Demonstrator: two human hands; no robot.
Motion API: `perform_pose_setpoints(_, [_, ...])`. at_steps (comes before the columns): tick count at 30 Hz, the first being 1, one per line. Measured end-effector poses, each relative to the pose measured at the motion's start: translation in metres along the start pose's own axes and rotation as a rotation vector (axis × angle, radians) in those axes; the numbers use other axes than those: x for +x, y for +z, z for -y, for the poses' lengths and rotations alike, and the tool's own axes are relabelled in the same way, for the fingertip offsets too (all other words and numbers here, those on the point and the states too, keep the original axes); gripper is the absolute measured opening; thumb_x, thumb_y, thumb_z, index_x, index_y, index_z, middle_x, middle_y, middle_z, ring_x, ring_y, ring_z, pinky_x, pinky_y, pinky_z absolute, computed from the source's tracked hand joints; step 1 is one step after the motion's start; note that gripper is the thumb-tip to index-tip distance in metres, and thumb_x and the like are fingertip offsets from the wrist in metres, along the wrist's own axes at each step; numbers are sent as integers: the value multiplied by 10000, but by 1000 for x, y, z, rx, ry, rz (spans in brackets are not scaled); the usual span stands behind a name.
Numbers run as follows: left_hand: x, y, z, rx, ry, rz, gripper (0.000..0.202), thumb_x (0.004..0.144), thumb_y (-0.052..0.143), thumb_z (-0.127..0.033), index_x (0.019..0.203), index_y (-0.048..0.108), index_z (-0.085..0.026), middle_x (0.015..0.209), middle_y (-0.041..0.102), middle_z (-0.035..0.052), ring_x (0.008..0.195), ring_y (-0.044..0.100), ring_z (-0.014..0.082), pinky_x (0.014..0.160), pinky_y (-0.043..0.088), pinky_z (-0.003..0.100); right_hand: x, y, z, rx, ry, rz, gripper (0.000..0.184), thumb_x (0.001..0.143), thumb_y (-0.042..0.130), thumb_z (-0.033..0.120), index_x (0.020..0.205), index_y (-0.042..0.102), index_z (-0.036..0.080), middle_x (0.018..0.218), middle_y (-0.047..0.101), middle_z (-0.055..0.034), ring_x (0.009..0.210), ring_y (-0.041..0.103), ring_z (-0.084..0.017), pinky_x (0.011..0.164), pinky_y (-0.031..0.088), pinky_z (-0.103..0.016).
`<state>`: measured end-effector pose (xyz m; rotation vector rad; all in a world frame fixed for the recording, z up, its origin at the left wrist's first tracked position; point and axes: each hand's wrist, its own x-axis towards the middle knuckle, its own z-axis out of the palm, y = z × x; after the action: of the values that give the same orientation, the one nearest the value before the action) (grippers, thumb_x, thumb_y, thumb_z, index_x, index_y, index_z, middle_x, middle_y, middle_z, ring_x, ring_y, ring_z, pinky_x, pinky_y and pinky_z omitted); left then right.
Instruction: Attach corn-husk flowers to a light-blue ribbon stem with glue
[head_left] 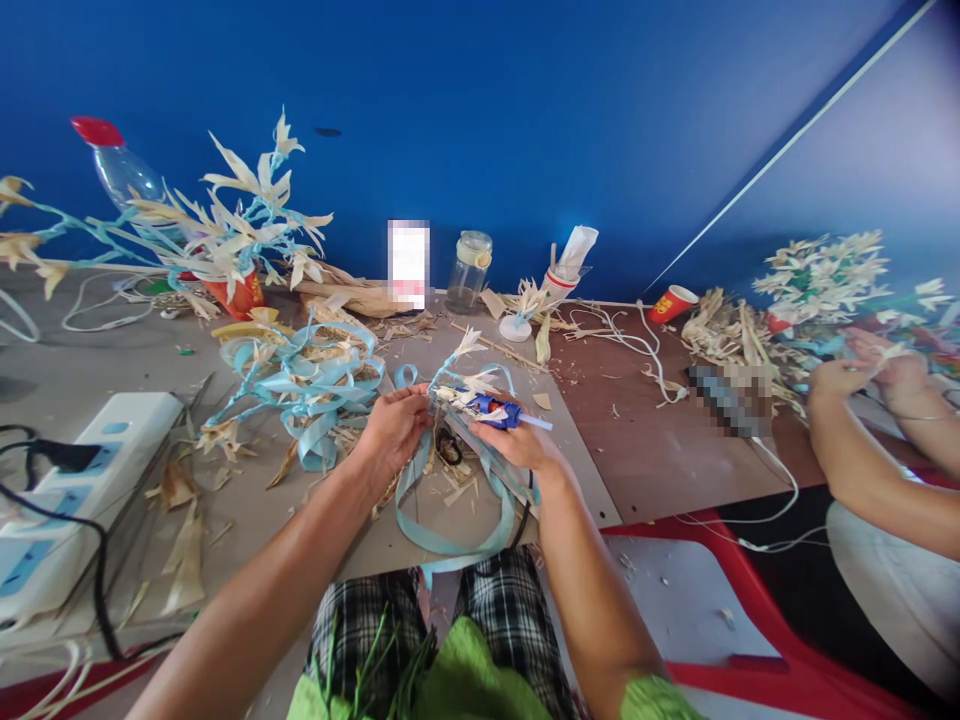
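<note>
Catalogue entry: pale flower point(468, 343) on a blue-wrapped stem point(443, 374), centre of frame

Left hand point(395, 420): we record a forearm rising diagonally from the lower left of the frame to the centre, the thumb and fingertips pinched together on the stem. The stem leans up and to the right from these fingertips; the flower stands at its upper end, above and to the right of the hand.

Right hand point(521, 440): we record a forearm rising from the lower right and leaning inward, the fingers clamped around a blue glue gun point(506, 412). The hand lies just right of the stem, with the flower above and to its left.

Also listed: a loop of light blue ribbon point(450, 546) below the hands, lower centre; a tangle of ribbon-wrapped stems point(315, 395), left of centre; a lidded jar point(469, 275), upper centre; a white power strip point(94, 480), lower left.
</note>
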<state>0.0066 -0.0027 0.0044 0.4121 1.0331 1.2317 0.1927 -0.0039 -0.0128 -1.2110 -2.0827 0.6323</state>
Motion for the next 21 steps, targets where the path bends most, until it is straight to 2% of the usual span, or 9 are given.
perform_pose_setpoints(4, [0, 0, 0, -4, 1, 15, 123, 607, 579, 1, 680, 594, -97, 498, 489, -41, 375, 349, 16, 420, 358, 157, 0, 1, -2, -7, 2, 16, 357, 797, 619, 242, 1145, 617, 318, 1208, 635, -12, 1167, 562, -216, 1048, 417, -391])
perform_pose_setpoints(9, [1, -1, 0, 4, 4, 19, 128, 604, 603, -8, 686, 585, -105, 522, 504, -36, 385, 357, 14, 425, 355, 159, 0, 1, -2, 1, 35, 12, 356, 785, 629, 266, 1141, 628, 272, 1200, 639, -38, 1142, 574, -229, 1034, 424, -395])
perform_pose_setpoints(15, [4, -5, 3, -26, 4, 45, 116, 614, 591, -16, 698, 591, -96, 522, 487, -41, 393, 344, 11, 443, 372, 163, -2, -4, 2, 152, 80, 65, 256, 801, 597, 326, 1043, 659, 269, 1143, 665, -21, 1102, 590, -208, 1005, 437, -363])
perform_pose_setpoints(18, [6, -8, 4, -60, 15, 82, 115, 616, 609, -30, 702, 579, -100, 521, 460, -59, 392, 321, 2, 469, 390, 167, -6, -8, 4, 289, 94, 28, 233, 782, 604, 404, 909, 676, 222, 994, 701, -31, 996, 629, -208, 927, 479, -351])
perform_pose_setpoints(21, [6, -10, 4, -64, 10, 93, 134, 617, 614, -43, 724, 573, -112, 497, 420, -81, 392, 322, 8, 481, 398, 170, -11, -15, 0, 404, 159, -94, 329, 794, 561, 491, 775, 666, 180, 729, 671, -34, 733, 643, -185, 725, 524, -319])
